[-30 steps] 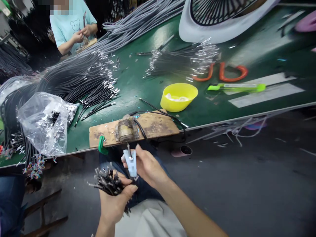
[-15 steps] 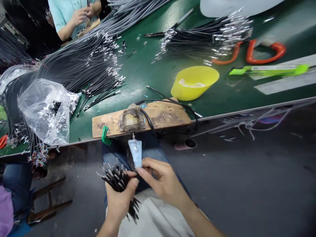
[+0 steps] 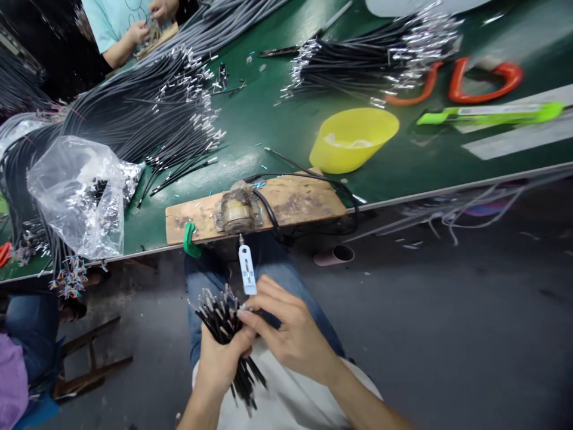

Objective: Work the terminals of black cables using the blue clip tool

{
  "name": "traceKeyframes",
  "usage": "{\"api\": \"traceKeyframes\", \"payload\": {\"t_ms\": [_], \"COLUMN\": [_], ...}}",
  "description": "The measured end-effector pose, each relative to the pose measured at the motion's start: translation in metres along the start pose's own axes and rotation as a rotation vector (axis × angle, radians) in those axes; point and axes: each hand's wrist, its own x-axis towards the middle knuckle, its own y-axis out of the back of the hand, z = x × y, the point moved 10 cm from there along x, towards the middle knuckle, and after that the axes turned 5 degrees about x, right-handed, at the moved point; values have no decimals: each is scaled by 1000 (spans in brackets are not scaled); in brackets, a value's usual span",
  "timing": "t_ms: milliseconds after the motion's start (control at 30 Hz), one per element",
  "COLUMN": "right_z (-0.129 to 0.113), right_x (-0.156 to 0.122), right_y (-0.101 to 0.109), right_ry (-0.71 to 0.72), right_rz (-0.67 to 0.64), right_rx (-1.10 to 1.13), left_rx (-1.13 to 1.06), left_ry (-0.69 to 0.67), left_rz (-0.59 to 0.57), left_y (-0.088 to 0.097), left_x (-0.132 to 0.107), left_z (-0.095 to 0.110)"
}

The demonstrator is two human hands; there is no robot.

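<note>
Landmark for our notes: the grimy yellow-brown cylindrical motor [image 3: 237,214] on its worn wooden board [image 3: 307,200], at the edge of the green tabletop [image 3: 250,122].

Far left of the motor, we log a clear crumpled plastic bag [image 3: 71,179] of silvery bits; behind it, a broad sheaf of long dark cables [image 3: 129,116], many with silver tips. Just left of the motor, a small green hooked clamp [image 3: 190,239].

On the near side of the motor, our left hand [image 3: 217,364] is wrapped around a bundle of short black cables with silver-grey ends [image 3: 221,319], held over the lap. Between bundle and motor, a slim pale-blue plastic clip [image 3: 247,270] sits at the motor's metal tip, with no hand around it. Near and slightly right of the motor, our right hand [image 3: 298,343] has thumb and fingertips drawn together at the bundle's edge; whether they pinch a single strand we cannot tell.

Right of the motor: a yellow oval plastic cup [image 3: 353,143]; beyond it, a loose pile of black silver-tipped cables [image 3: 358,63].

Progress, as we judge it: midway. The pile looks finished at its ends; the bundle remains in hand, its strands too small to count as done or undone.
</note>
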Motion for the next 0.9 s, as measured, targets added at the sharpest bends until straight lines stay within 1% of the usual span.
{"api": "traceKeyframes", "payload": {"t_ms": [100,200,367,467,500,567,667,733,800,867,900], "right_z": [4,6,13,18,22,36,59,65,69,71,70], "right_x": [-6,-14,-22,-24,-24,-25,-31,-36,-38,-37,-35], "right_y": [5,9,13,16,15,6,-24,-41,-45,-37,-31], "right_ry": [7,36,45,15,-24,-162,-423,-534,-570,-546,-512], "right_rz": [134,245,342,375,367,314,173,81,25,21,26], "right_rx": [-62,-110,36,151,202,368,771,970,995,908,855], "left_rx": [-37,-101,-111,-99,-95,-91,-85,-72,-64,-70,-84], "left_ry": [9,33,56,31,20,5,-5,-14,-25,-27,-22], "left_rz": [17,55,54,46,43,41,50,41,16,-17,-27], "left_y": [-3,-2,0,1,1,1,3,2,0,-4,-5], "left_x": [2,3,6,7,7,7,6,6,5,4,4], "left_z": [-5,-10,-12,-9,-9,-8,-5,-2,2,4,4]}}
